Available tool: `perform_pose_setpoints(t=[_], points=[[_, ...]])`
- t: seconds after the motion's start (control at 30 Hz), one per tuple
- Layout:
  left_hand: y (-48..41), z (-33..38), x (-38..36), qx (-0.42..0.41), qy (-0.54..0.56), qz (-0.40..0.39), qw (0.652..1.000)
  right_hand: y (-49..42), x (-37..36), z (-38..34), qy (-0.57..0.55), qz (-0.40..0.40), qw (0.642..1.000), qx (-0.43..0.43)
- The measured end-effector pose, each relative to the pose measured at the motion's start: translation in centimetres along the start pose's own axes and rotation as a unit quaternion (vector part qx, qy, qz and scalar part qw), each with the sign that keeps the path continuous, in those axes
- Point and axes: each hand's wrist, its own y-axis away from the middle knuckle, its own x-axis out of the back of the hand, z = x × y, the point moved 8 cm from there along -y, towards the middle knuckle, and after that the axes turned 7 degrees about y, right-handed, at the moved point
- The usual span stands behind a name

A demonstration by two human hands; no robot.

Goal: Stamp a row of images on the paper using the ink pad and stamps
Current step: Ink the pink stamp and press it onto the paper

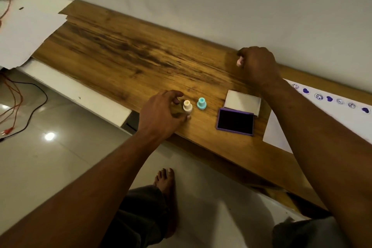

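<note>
A cream stamp [187, 106] and a teal stamp [201, 103] stand upright side by side on the wooden board [124, 54]. My left hand [161, 112] hovers just left of the cream stamp with fingers spread around it; I cannot tell if they touch. The purple ink pad [235, 121] lies open to the right, its white lid [242, 102] folded back. My right hand [257, 64] is farther back, closed on a small pink stamp [239, 62]. The white paper [330, 102] at the right carries a row of purple prints.
A wall runs along the board's far edge. White sheets [28, 26] lie at the board's left end. Orange and black cables [18, 102] trail over the tiled floor at left. A bare foot [165, 185] rests on the floor below the board's front edge.
</note>
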Motion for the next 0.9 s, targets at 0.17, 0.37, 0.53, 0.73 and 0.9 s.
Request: perform_pose_setpoints(t=[0.17, 0.37, 0.53, 0.73, 0.9], points=[[0.2, 2.1, 1.9, -0.091, -0.079, 0.010, 0.993, 1.0, 2.4, 0.2, -0.050, 0.026, 0.998, -0.012], [1.6, 7.7, 3.5, -0.143, -0.008, 0.071, 0.987, 6.8, 7.4, -2.9, -0.154, 0.046, 0.986, 0.054], [3.0, 12.0, 1.7, -0.151, 0.011, 0.012, 0.988, 14.9, 8.2, -5.7, -0.227, -0.021, 0.969, 0.092], [6.1, 15.8, -1.5, -0.192, -0.022, -0.029, 0.981, 20.4, 7.6, -2.7, -0.283, -0.018, 0.959, 0.024], [6.2, 15.6, -3.1, -0.184, -0.102, -0.049, 0.976, 20.8, 5.8, -1.8, -0.253, -0.045, 0.966, 0.037]])
